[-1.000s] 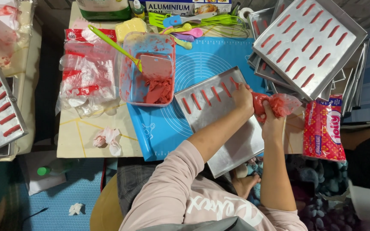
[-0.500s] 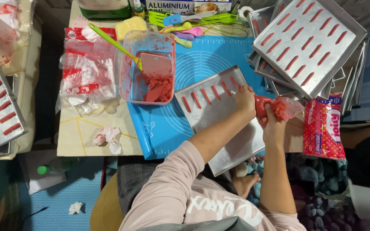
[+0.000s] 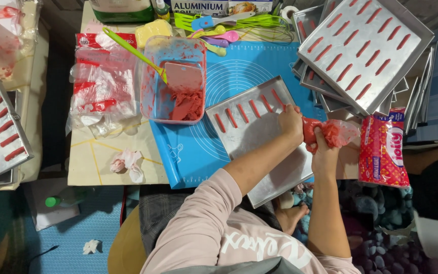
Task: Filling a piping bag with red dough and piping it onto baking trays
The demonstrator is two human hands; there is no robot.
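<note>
- Right now the piping bag [image 3: 325,133], full of red batter, lies roughly level between both hands, long axis running left–right, tip end toward the left hand [image 3: 291,123].
- Left hand fingers are curled narrow round the tip end, sitting over the right edge of the metal tray [image 3: 259,167], just past the last red strip [image 3: 278,98].
- Right hand [image 3: 324,152] grips the fat twisted end from below, fingers closed tight on it.
- Strips on the tray run in a row, each long axis slanted away from the body; bare tray lies nearer the body.
- Left hand is nearer the strips; blue mat [image 3: 193,152] lies under the tray.
</note>
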